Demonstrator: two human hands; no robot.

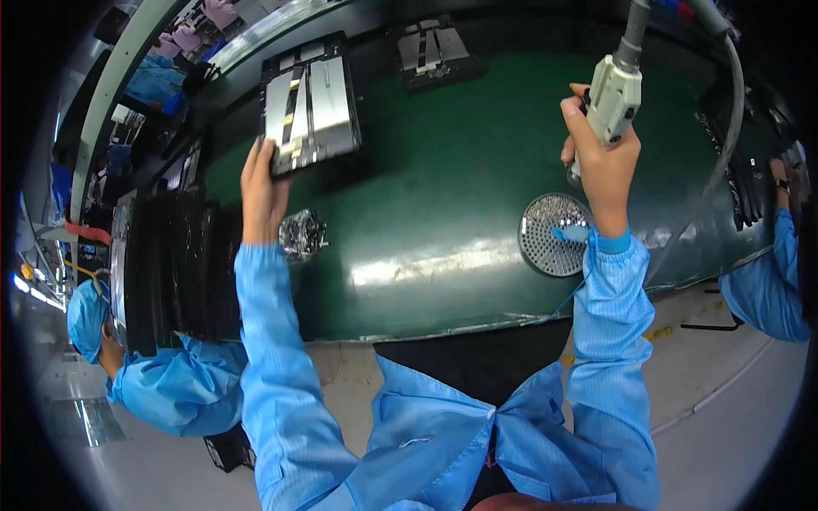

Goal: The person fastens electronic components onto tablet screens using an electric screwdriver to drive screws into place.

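My left hand (262, 196) grips the near left corner of an opened tablet (311, 106), which is tilted above the bench, its pale battery cells and a dark ribbon strip bare. In my right hand (609, 175) is a cream-coloured electric screwdriver (615, 100), its tip pointing down. Just below that hand lies a round perforated screw tray (539, 238) with small shiny pieces in its holes. A blue wrist strap (613, 242) circles my right wrist, and its cord runs down toward the bench edge. Beside my left wrist sits a crumpled, shiny heap (302, 234).
Another opened tablet (434, 53) lies at the back of the green bench (426, 196). Black panels (183, 264) stand in a row at the left. A grey cable (734, 111) hangs at the right. Co-workers in blue (183, 387) sit on both sides.
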